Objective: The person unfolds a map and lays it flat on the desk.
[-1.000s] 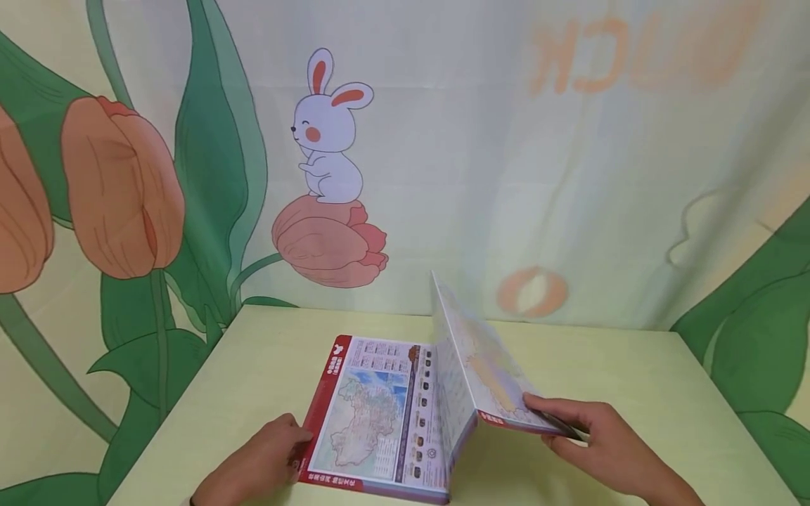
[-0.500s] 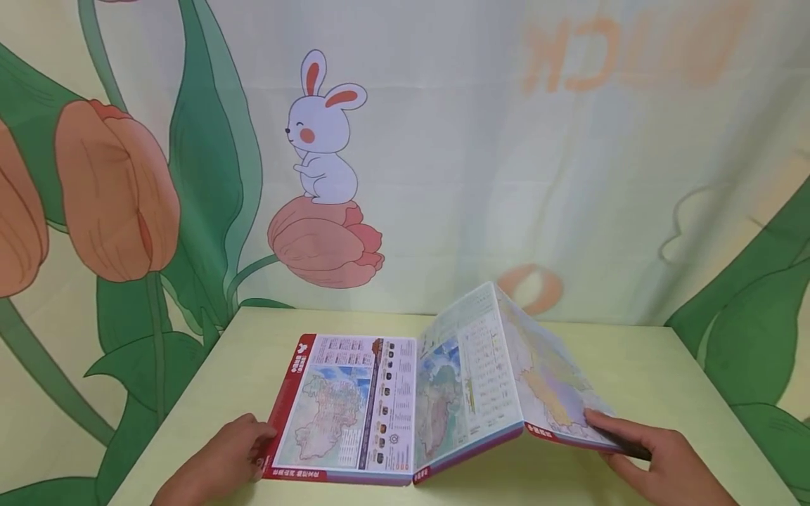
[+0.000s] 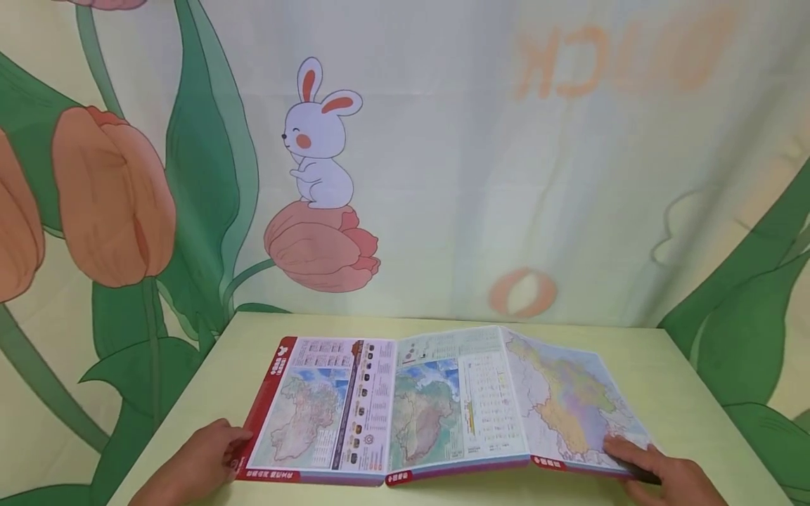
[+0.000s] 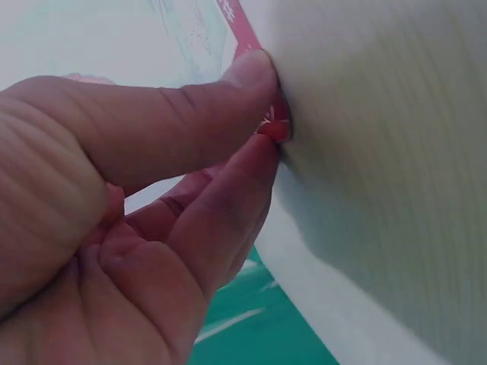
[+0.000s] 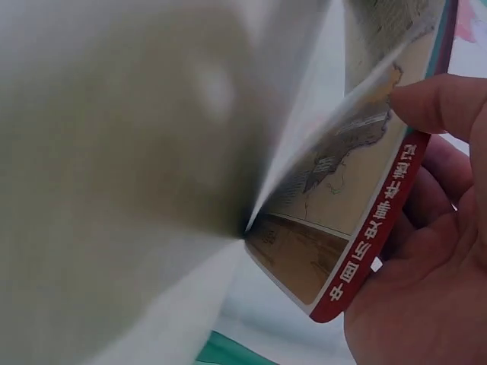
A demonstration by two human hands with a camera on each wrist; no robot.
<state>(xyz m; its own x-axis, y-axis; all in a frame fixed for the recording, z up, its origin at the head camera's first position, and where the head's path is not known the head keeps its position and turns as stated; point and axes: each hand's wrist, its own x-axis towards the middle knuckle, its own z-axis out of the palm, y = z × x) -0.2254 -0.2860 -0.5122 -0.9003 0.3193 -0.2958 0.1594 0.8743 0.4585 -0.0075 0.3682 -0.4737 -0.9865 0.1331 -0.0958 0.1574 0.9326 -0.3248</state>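
A folding map (image 3: 430,414) lies partly unfolded on the table, with three printed panels showing in the head view. Its left panel (image 3: 310,414) has a red border and looks flat. The middle and right panels meet at a slightly raised fold. At the lower left corner, my left hand (image 3: 196,457) pinches the red edge; thumb and fingertip close on it in the left wrist view. My right hand (image 3: 671,474) holds the right panel (image 3: 569,400) by its lower right side, thumb on top. In the right wrist view, a red strip with white characters (image 5: 373,220) runs beside that hand.
The pale yellow table (image 3: 215,379) ends at a curtain-like backdrop (image 3: 443,176) printed with tulips and a white rabbit (image 3: 319,154). Table surface shows behind the map and at both sides.
My right hand has moved right and down, spreading the folded panels and lowering the raised fold. My left hand has shifted left with the red edge still pinched.
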